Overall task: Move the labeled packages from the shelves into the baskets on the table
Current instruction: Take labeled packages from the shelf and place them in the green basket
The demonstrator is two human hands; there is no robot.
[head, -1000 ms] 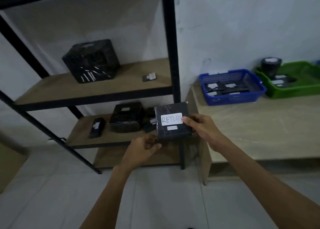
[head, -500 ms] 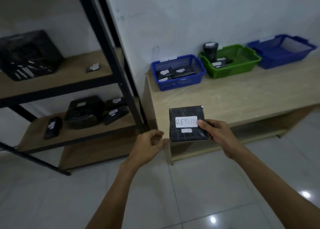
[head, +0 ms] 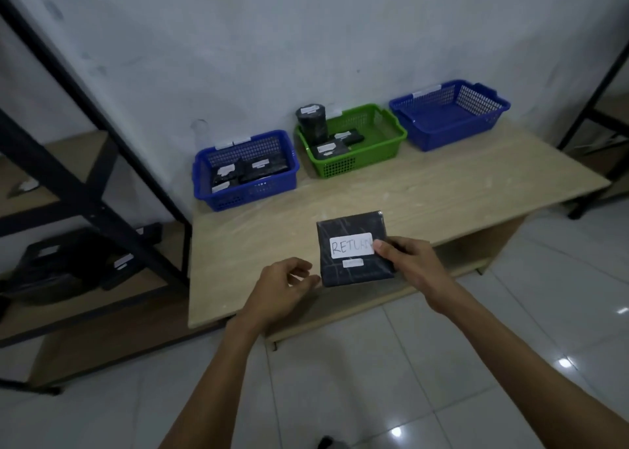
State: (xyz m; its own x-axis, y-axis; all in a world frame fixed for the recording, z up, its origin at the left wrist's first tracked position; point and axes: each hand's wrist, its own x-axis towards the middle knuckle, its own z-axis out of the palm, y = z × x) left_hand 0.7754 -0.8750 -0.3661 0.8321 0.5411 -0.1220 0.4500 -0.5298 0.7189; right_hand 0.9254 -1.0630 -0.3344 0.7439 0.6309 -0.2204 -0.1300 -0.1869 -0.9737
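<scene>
Hanging over the counter's (head: 442,190) near edge, short of the baskets (head: 340,168), the package (head: 354,273) is being pinched at one edge by right hand (head: 413,261) fingers (head: 383,247). The left hand (head: 282,285) is curling loosely beside it, gripping nothing. Risk: package slipping, or the partly covered label (head: 347,246) misdirecting it.

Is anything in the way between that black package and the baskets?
Nothing visible. The right hand holds the labeled package over the near edge of the table; only its bare top lies between it and the left blue basket, green basket and right blue basket.
</scene>
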